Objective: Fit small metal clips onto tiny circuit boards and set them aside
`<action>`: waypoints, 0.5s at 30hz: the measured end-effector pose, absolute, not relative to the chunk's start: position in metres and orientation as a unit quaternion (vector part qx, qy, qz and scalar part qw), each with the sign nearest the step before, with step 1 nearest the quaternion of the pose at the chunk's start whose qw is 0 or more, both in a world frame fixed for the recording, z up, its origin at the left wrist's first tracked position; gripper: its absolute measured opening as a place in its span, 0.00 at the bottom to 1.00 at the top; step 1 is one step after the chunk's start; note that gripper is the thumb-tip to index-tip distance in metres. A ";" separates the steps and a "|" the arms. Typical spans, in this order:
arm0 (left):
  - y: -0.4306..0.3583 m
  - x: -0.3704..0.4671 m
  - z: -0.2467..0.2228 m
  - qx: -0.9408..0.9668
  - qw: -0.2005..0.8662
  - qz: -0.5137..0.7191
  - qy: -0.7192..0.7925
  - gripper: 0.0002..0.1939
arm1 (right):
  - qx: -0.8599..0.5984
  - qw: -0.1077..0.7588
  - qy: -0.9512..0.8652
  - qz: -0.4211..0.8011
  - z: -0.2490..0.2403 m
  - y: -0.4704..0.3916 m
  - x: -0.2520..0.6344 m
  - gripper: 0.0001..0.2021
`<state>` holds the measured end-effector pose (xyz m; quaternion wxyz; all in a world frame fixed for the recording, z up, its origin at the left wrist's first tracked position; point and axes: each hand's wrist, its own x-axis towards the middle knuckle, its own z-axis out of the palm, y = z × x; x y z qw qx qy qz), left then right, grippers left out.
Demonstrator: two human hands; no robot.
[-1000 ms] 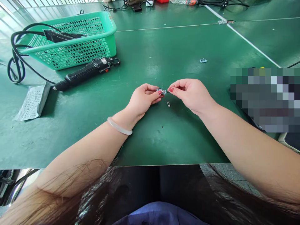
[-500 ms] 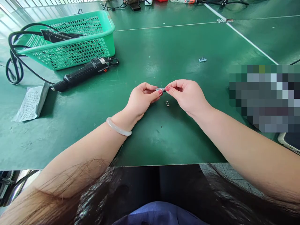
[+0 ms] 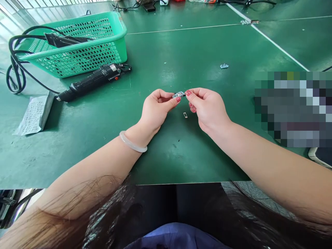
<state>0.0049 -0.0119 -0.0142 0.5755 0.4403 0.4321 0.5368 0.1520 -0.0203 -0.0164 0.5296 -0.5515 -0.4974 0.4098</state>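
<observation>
Between my hands, above the green table (image 3: 145, 166), is a small grey, flat part (image 3: 178, 94) with fine detail on its upper face; its exact kind is too small to tell. My left hand (image 3: 157, 109) pinches its left end between thumb and fingers. The thumb and forefinger of my right hand (image 3: 210, 105) close on its right end, where a dark bit shows at the fingertips. Just below the hands lies a tiny pale rectangular frame (image 3: 185, 115). A small blue-grey piece (image 3: 224, 66) lies farther off to the right.
A green basket (image 3: 121, 38) with black items and cable stands at the back left. Before it lies a black electric screwdriver (image 3: 90, 81), beside a paper-wrapped packet (image 3: 36, 114) with writing. A blurred-out area (image 3: 295, 110) covers the right side. Cables (image 3: 246, 2) run along the back.
The grey part is tilted up and more of its face shows. My right hand has turned slightly, its lower fingers now visible under the thumb. The things on the table have stayed put.
</observation>
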 end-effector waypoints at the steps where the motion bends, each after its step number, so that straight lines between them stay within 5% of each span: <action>1: -0.012 0.006 -0.014 0.444 0.569 0.541 0.432 0.15 | -0.552 0.533 -0.485 0.420 -0.016 -0.021 0.151 0.08; 15: -0.019 0.019 -0.014 0.465 0.508 0.575 0.441 0.15 | -0.544 0.569 -0.466 0.404 -0.026 -0.019 0.147 0.13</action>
